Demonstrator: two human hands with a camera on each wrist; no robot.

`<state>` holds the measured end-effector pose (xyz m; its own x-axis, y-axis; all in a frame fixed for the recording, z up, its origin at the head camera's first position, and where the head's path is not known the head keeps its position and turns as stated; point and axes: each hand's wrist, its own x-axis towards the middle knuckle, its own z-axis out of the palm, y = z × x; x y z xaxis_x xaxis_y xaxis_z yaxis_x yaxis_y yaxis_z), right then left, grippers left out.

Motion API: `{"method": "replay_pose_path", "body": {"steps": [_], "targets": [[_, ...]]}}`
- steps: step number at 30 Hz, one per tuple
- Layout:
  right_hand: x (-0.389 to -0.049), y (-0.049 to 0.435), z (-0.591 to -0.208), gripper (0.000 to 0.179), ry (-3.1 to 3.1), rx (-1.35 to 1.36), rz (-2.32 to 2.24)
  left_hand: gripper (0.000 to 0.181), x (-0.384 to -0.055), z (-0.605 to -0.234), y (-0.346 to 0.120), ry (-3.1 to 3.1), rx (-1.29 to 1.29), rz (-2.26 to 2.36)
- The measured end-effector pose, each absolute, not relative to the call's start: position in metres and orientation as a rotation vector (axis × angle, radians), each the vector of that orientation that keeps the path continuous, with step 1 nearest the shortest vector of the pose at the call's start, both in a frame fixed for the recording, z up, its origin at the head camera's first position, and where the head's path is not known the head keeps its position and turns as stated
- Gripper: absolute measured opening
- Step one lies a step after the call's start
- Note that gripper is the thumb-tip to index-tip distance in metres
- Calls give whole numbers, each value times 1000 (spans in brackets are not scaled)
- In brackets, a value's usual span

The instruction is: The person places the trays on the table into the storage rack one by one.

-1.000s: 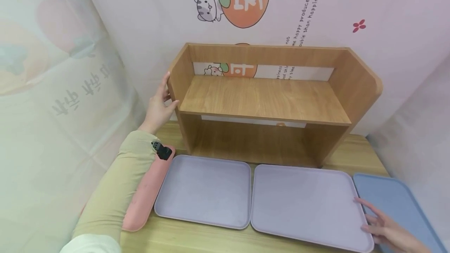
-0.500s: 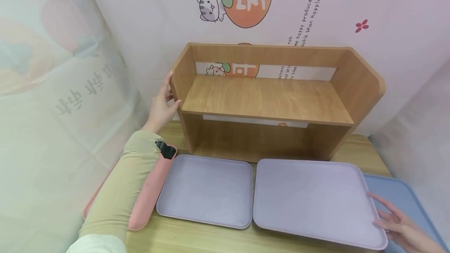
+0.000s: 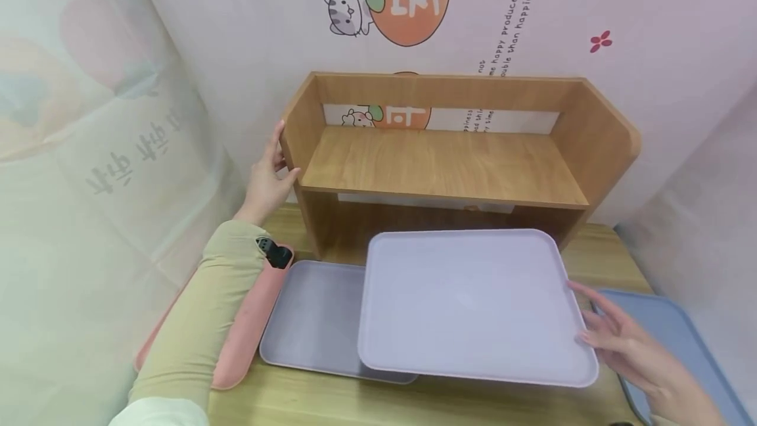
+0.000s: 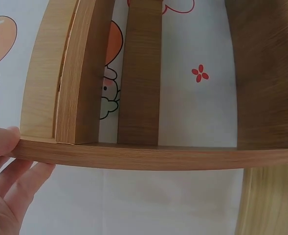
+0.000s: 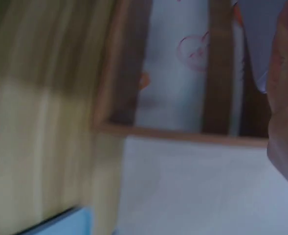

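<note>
Left of the wooden shelf, toward the front and partly under a sleeve, a pink tray; at the shelf's left end, with thumb and fingers gripping the upright edge, the left hand; before the shelf's left half, flat on the table, a lower lilac tray, partly hidden; before the shelf's middle and right, held above the table, an upper lilac tray, directly left of the right hand, much the nearer hand; gripped there by the right short edge, long axis running crosswise, roughly along the shelf's front; pale, plain, round-cornered, shallow-rimmed, seemingly tilted; touching the shelf or not, impossible to tell; before the shelf's right end and farther right, a blue tray.
</note>
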<state>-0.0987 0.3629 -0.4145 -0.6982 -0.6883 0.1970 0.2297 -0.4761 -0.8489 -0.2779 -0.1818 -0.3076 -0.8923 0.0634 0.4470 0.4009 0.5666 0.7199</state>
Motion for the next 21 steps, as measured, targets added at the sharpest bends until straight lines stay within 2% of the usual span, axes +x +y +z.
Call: {"method": "replay_pose_path", "body": {"steps": [10,21], "targets": [[-123,316,-373,73,1221,-752,-2214,89,-279,-308,-183,-2398,-397,-1214],[-138,299,-370,68,1182,-761,-2346,91,-278,-308,-182,-2421,-379,-1219]]}}
